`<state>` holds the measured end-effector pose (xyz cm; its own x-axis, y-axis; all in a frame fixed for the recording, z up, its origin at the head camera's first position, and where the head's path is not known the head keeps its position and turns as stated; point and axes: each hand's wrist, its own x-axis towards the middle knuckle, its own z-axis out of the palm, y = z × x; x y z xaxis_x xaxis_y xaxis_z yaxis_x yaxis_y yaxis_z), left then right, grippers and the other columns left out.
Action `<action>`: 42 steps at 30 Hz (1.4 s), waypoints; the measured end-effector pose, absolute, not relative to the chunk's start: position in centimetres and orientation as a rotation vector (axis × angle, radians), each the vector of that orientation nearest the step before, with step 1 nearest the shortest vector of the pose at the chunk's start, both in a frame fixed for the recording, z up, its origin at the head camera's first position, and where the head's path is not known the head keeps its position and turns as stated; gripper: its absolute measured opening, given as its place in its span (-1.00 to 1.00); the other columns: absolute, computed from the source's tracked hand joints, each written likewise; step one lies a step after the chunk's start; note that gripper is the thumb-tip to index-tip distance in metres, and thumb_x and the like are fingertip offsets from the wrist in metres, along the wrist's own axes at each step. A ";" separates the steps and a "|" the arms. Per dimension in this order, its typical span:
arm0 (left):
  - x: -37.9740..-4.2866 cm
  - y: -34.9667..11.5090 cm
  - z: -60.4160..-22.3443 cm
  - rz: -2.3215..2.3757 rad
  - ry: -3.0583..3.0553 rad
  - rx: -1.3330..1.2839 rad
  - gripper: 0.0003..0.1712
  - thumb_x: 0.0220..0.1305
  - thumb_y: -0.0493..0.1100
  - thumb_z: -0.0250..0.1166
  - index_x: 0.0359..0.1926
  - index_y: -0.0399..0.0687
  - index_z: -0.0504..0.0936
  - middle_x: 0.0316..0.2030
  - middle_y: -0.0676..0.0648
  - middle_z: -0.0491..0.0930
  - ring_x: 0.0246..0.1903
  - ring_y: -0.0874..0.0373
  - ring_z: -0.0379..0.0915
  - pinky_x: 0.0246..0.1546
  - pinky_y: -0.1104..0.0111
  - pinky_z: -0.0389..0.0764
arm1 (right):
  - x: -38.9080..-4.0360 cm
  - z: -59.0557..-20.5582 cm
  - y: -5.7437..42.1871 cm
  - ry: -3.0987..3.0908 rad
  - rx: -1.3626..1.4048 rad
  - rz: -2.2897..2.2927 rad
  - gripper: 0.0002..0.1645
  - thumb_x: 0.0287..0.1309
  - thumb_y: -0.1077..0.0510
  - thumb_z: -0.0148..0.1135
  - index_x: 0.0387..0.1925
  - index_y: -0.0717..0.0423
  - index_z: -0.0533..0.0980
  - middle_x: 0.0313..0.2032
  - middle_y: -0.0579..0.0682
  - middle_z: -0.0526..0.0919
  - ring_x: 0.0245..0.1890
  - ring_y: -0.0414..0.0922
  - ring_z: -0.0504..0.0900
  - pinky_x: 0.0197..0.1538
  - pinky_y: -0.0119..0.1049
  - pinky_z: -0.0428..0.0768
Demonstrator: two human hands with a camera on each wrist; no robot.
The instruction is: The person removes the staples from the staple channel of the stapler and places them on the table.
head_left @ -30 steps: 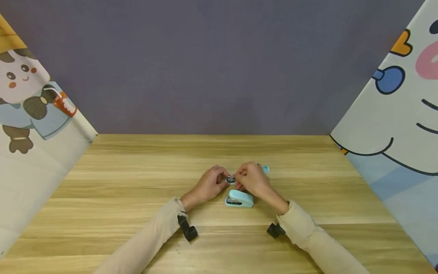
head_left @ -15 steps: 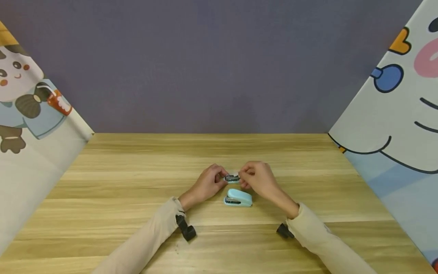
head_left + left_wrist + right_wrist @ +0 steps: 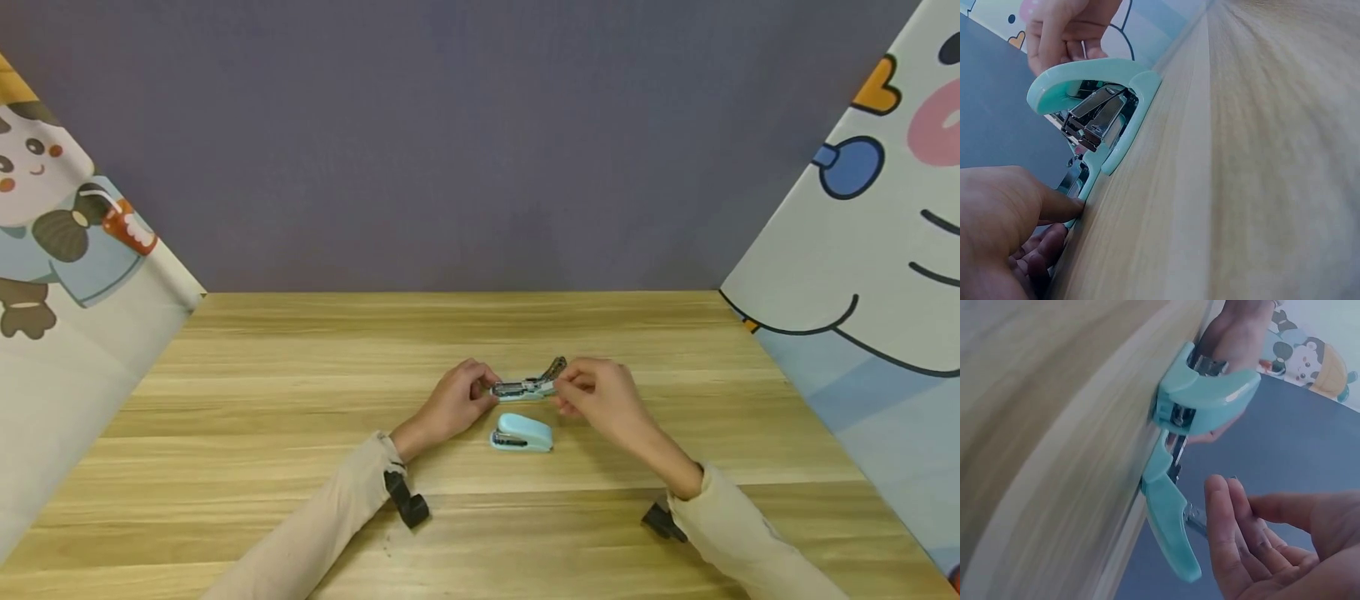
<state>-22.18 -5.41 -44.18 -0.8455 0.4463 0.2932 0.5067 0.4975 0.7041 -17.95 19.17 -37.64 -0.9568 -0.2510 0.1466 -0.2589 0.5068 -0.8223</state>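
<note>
Two mint-green staplers are on the wooden table. The farther stapler (image 3: pixel 517 390) lies opened out, its top tilted back to the right and its metal channel bare. My left hand (image 3: pixel 453 406) pinches that stapler's left end between thumb and fingers, low against the table. My right hand (image 3: pixel 606 396) is at its right end, thumb and fingertips brought together at a small silvery strip (image 3: pixel 1195 519), mostly hidden behind the fingers in the right wrist view. The nearer stapler (image 3: pixel 522 433) sits untouched in front of it, mouth to the left, its metal magazine (image 3: pixel 1097 115) showing in the left wrist view.
The wooden tabletop (image 3: pixel 300 358) ends at a plain dark grey panel (image 3: pixel 465 150) at the back. Panels with cartoon prints stand on the left (image 3: pixel 45 192) and right (image 3: pixel 877 250). Black camera mounts hang from both sleeves.
My right hand has moved rightward along the opened stapler, uncovering its channel and tilted-back top, with a small pale piece at its fingertips. My left hand keeps its hold on the left end.
</note>
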 end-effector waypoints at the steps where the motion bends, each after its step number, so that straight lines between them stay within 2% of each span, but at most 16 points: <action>1: -22.2 -5.4 -44.2 -1.287 -2.654 -0.845 -0.80 0.21 -0.35 0.40 -0.13 -0.19 0.65 -0.25 -0.08 0.56 -0.43 0.22 0.36 -0.38 0.41 0.44 | -17.9 -37.6 19.4 -2.716 0.462 1.482 -0.88 0.30 0.28 0.25 -0.29 0.32 0.63 -0.47 0.16 0.71 -0.48 0.08 0.73 -0.39 -0.16 0.71; 10: -22.0 -5.4 -44.2 -1.305 -2.645 -0.827 -0.80 0.21 -0.34 0.40 -0.13 -0.18 0.66 -0.30 -0.07 0.54 -0.45 0.23 0.35 -0.40 0.41 0.43 | -18.4 -37.2 21.5 -2.688 0.473 1.390 -0.85 0.32 0.24 0.25 -0.25 0.29 0.64 -0.49 0.07 0.72 -0.48 0.10 0.72 -0.41 -0.10 0.70; 19: -22.0 -5.5 -44.2 -1.301 -2.620 -0.859 -0.79 0.20 -0.36 0.40 -0.13 -0.19 0.66 -0.28 -0.07 0.55 -0.44 0.21 0.37 -0.39 0.41 0.45 | -18.9 -36.0 23.3 -2.681 0.451 1.371 -0.83 0.34 0.23 0.23 -0.23 0.29 0.64 -0.47 0.10 0.73 -0.46 0.11 0.73 -0.39 -0.09 0.71; 26: -22.1 -5.5 -44.4 -1.301 -2.618 -0.875 -0.80 0.21 -0.36 0.40 -0.13 -0.21 0.66 -0.27 -0.10 0.56 -0.43 0.21 0.38 -0.38 0.41 0.46 | -19.1 -35.4 24.6 -2.786 0.407 1.262 -0.87 0.33 0.23 0.24 -0.31 0.23 0.64 -0.49 0.02 0.71 -0.45 0.08 0.72 -0.38 -0.13 0.71; 34: -22.1 -5.5 -44.4 -1.301 -2.623 -0.872 -0.79 0.21 -0.36 0.39 -0.12 -0.20 0.66 -0.25 -0.09 0.56 -0.43 0.21 0.38 -0.38 0.41 0.46 | -19.8 -35.8 25.9 -2.876 0.388 1.228 -0.81 0.35 0.26 0.21 -0.22 0.37 0.61 -0.48 0.06 0.71 -0.44 0.08 0.72 -0.36 -0.15 0.71; 42: -22.0 -5.4 -44.3 -1.301 -2.629 -0.863 -0.80 0.22 -0.35 0.39 -0.13 -0.20 0.66 -0.26 -0.10 0.56 -0.42 0.19 0.38 -0.37 0.41 0.45 | -20.9 -36.8 27.3 -2.932 0.332 1.269 -0.79 0.35 0.27 0.19 -0.20 0.42 0.60 -0.47 0.09 0.71 -0.44 0.08 0.72 -0.35 -0.16 0.71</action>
